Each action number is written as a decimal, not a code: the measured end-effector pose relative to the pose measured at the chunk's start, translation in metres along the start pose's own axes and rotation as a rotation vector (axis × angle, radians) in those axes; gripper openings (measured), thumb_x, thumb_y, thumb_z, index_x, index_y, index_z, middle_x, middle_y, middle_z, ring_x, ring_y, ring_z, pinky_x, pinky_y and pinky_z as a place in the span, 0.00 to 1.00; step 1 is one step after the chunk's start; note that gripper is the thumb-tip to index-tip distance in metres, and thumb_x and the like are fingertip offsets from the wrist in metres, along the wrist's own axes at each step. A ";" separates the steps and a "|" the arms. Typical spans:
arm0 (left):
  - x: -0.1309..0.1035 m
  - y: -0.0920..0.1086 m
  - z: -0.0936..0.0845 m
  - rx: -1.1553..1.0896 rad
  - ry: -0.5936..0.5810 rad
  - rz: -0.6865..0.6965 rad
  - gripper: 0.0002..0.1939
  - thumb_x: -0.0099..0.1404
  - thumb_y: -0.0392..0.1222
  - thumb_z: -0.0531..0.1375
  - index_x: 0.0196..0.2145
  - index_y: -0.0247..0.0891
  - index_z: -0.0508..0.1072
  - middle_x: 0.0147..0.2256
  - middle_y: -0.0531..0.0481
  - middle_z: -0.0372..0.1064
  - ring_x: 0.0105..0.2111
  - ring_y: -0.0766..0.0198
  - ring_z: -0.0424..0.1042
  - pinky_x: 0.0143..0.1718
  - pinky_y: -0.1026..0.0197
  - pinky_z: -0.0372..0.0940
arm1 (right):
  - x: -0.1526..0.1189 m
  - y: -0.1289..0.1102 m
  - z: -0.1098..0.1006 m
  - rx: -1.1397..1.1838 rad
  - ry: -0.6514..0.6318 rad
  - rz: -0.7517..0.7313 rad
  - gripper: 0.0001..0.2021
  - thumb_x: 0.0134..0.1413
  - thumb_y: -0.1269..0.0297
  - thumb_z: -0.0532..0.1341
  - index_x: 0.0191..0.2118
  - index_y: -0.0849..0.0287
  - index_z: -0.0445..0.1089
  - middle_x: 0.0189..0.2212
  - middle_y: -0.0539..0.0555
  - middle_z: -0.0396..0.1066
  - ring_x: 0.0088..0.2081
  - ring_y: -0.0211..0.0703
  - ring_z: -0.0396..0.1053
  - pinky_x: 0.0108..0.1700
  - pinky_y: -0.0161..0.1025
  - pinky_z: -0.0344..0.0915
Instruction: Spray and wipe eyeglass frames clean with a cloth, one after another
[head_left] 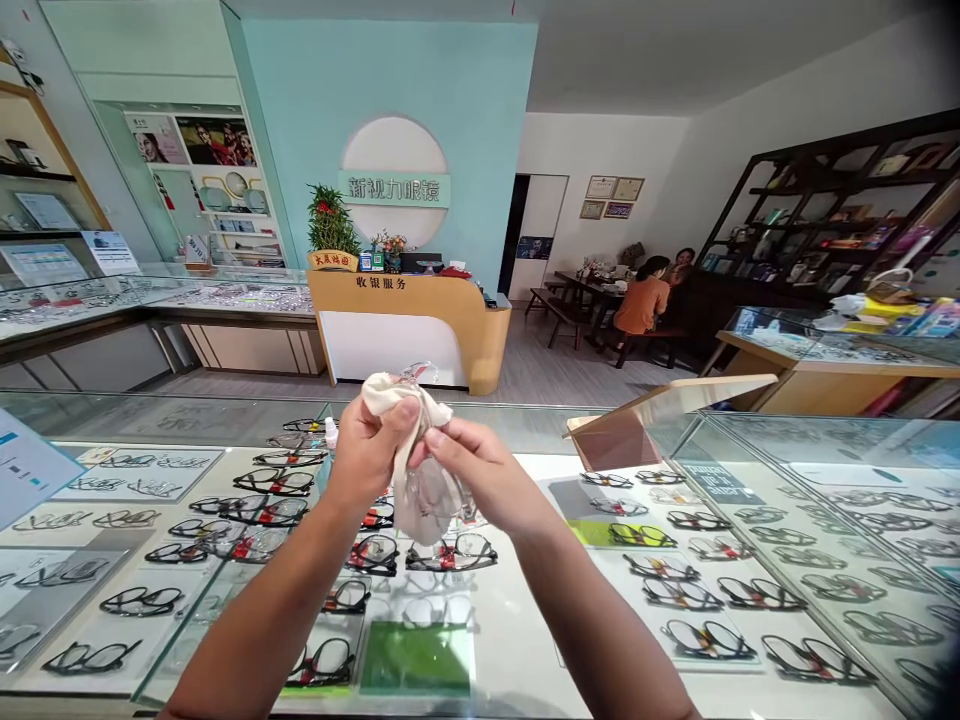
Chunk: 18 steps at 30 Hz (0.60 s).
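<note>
My left hand (367, 440) is closed round a cream-coloured cloth (405, 400), its thumb pressing the bunched fabric. A pair of clear-framed eyeglasses (421, 373) shows above the cloth, with a bit of red on its lens; the fabric covers much of it. Opposite, my right hand (484, 470) is closed, thumb and fingers pinching at the glasses beside the cloth. A loose end of the cloth hangs between both hands. Just below, inside the glass counter, lie dark-framed glasses (451, 552) with red tags.
Under my forearms stretches a glass display counter (525, 640) holding rows of glasses. A tilted mirror stand (622, 430) rests on it at right, a small white bottle (331, 432) at left. Beyond are a wooden cashier desk (480, 350) and people seated (641, 300) at a table.
</note>
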<state>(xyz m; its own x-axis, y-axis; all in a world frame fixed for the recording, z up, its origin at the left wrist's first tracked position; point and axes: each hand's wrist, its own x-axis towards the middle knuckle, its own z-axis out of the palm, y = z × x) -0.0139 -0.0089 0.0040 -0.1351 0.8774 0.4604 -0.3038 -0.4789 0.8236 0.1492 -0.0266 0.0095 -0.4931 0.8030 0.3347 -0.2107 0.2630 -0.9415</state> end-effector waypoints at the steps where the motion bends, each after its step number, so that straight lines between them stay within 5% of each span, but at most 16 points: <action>1: -0.001 0.000 0.002 0.010 0.060 0.012 0.30 0.57 0.67 0.78 0.32 0.36 0.78 0.25 0.54 0.72 0.23 0.71 0.66 0.25 0.68 0.62 | 0.000 0.001 0.003 -0.010 -0.006 0.006 0.27 0.65 0.34 0.68 0.36 0.58 0.78 0.32 0.50 0.73 0.32 0.39 0.66 0.36 0.37 0.63; 4: 0.000 0.001 0.005 -0.024 0.126 -0.015 0.33 0.56 0.72 0.76 0.29 0.37 0.75 0.22 0.57 0.67 0.20 0.72 0.62 0.23 0.68 0.60 | 0.000 0.000 0.004 -0.039 0.002 0.001 0.26 0.66 0.35 0.67 0.37 0.57 0.79 0.32 0.50 0.72 0.34 0.41 0.67 0.39 0.39 0.65; 7: 0.006 0.002 0.005 -0.106 0.076 -0.068 0.33 0.54 0.71 0.78 0.36 0.38 0.79 0.28 0.52 0.76 0.26 0.66 0.73 0.30 0.65 0.69 | 0.002 -0.005 -0.006 -0.102 0.054 -0.078 0.26 0.67 0.36 0.67 0.35 0.57 0.81 0.35 0.52 0.74 0.39 0.44 0.69 0.48 0.42 0.67; 11: 0.014 0.006 -0.001 -0.148 0.152 -0.024 0.30 0.56 0.66 0.78 0.41 0.39 0.79 0.35 0.51 0.79 0.33 0.64 0.77 0.37 0.64 0.72 | 0.001 -0.012 -0.021 -0.149 0.151 -0.187 0.23 0.70 0.41 0.66 0.35 0.54 0.84 0.49 0.56 0.73 0.52 0.50 0.71 0.61 0.46 0.65; 14: 0.017 0.013 -0.008 -0.136 0.157 -0.009 0.27 0.58 0.63 0.78 0.39 0.39 0.79 0.30 0.53 0.74 0.31 0.66 0.73 0.34 0.65 0.69 | -0.002 -0.014 -0.028 -0.096 0.176 -0.239 0.18 0.73 0.47 0.65 0.36 0.51 0.85 0.55 0.56 0.72 0.62 0.52 0.69 0.68 0.48 0.61; 18: 0.015 0.023 -0.015 -0.100 0.038 0.077 0.20 0.60 0.51 0.77 0.31 0.40 0.72 0.24 0.58 0.59 0.25 0.68 0.61 0.28 0.64 0.61 | -0.004 -0.018 -0.032 -0.065 0.212 -0.246 0.18 0.71 0.46 0.67 0.34 0.50 0.85 0.52 0.56 0.74 0.61 0.54 0.69 0.69 0.51 0.61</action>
<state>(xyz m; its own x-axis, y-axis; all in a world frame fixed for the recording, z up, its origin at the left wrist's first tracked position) -0.0367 -0.0067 0.0246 -0.1967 0.8397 0.5061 -0.3838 -0.5410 0.7484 0.1820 -0.0177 0.0240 -0.2461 0.8027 0.5433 -0.2441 0.4911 -0.8362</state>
